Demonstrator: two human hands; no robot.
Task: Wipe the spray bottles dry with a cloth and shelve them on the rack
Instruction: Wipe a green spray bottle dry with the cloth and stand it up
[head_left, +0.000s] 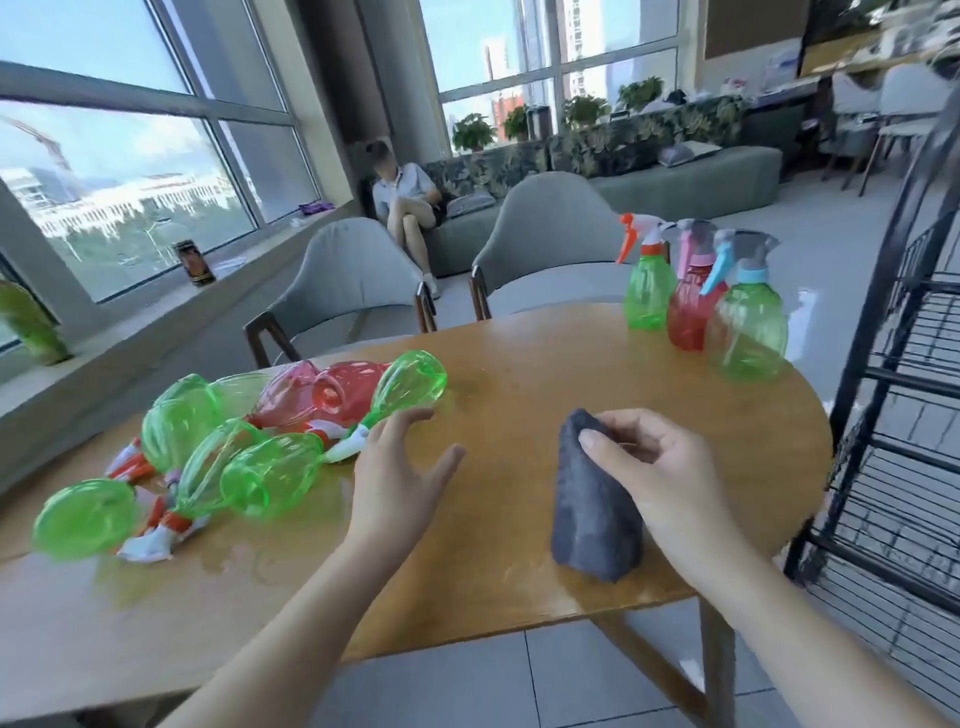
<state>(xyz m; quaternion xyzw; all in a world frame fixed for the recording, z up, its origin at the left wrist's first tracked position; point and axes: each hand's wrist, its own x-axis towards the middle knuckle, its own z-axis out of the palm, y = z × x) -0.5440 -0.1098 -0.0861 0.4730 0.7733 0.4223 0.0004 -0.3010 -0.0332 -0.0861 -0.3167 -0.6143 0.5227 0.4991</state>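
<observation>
Wooden and glossy, the rounded desk (519, 395) spreads out just below the two forearms, its surface filmed with wet patches near the left side. Beside its right end stands the black wire rack (904, 415), cut off by the frame edge so its top and far side are out of sight. On the left of the desk lies a heap of translucent plastic spray bottles (218, 447), mostly green with a couple of red ones, tumbled on their sides with orange-and-white trigger heads tangled underneath; whether any hold liquid is hard to tell. Three more bottles stand upright (706, 301) at the far right corner, two green and one red, all seemingly empty. The right hand (649, 467) pinches the top of a dark grey, nubbly cloth (597, 509), which hangs in a peaked drape down to the desk. The left hand (400, 467) hovers with fingers spread and relaxed, holding nothing, just beside the neck of the nearest lying green bottle (405, 387).
</observation>
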